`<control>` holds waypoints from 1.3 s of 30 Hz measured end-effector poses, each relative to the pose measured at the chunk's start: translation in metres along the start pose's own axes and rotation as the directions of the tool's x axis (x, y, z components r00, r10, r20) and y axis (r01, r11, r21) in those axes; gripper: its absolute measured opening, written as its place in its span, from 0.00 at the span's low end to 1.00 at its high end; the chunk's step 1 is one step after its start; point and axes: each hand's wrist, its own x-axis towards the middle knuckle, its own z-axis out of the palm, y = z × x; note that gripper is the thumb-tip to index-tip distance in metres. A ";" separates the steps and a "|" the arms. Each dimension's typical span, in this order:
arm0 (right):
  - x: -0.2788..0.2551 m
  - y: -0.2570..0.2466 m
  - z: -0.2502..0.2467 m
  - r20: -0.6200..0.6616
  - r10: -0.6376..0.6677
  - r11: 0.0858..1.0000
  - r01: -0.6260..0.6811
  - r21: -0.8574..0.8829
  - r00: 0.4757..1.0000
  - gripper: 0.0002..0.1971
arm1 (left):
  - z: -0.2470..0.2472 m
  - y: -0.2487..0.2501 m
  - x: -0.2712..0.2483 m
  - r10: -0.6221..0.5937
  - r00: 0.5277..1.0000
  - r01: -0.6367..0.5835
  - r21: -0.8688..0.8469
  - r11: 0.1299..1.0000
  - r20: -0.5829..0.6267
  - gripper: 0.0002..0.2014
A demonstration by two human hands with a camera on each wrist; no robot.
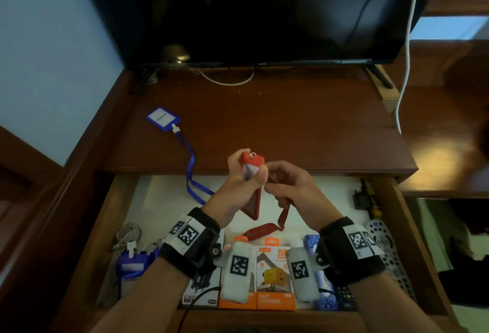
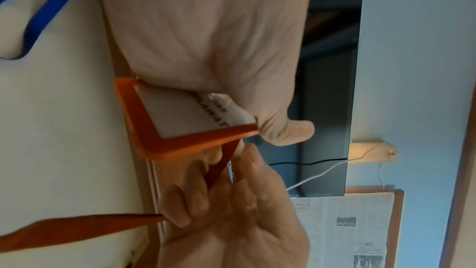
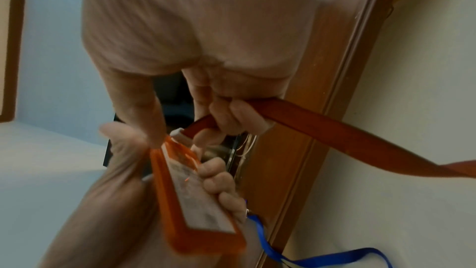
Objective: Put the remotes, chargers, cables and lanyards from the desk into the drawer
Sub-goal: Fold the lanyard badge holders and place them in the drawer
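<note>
Closest to the camera, the front of the open drawer (image 1: 124, 201) is already packed: an orange fast charger box (image 1: 275, 277), a grey remote (image 1: 391, 253) on the right side, a blue badge holder (image 1: 131, 266) and a coiled grey cable (image 1: 127, 234) on the left. Just above the drawer both hands are busy with the red lanyard. The left hand (image 1: 238, 184) has its fingers and thumb wrapped around the red badge holder (image 1: 251, 163), card face toward the thumb, while the right hand (image 1: 293, 189) pinches the red strap (image 1: 260, 230) in curled fingers right beside the holder's clip. The rest of that strap droops down onto the drawer's white floor. Farther back, a blue lanyard (image 1: 164, 118) sits on the desk (image 1: 291, 126) with its strap trailing over the edge into the drawer. Behind it all stands a dark TV (image 1: 264, 15), with a white cable (image 1: 227, 81) under it.
</note>
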 end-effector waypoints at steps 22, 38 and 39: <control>0.047 -0.083 -0.008 0.131 -0.116 0.791 0.171 -0.588 0.985 0.09 | -0.069 0.101 0.029 -0.121 0.937 -0.030 0.421 0.907 0.328 0.23; 0.098 -0.222 -0.013 0.154 -0.243 0.660 0.280 -0.697 0.958 0.08 | -0.088 0.240 0.050 0.197 0.924 -0.327 0.411 0.851 0.327 0.18; 0.098 -0.226 -0.013 0.156 -0.241 0.661 0.280 -0.696 0.958 0.07 | -0.087 0.243 0.050 0.227 0.924 -0.348 0.425 0.836 0.309 0.18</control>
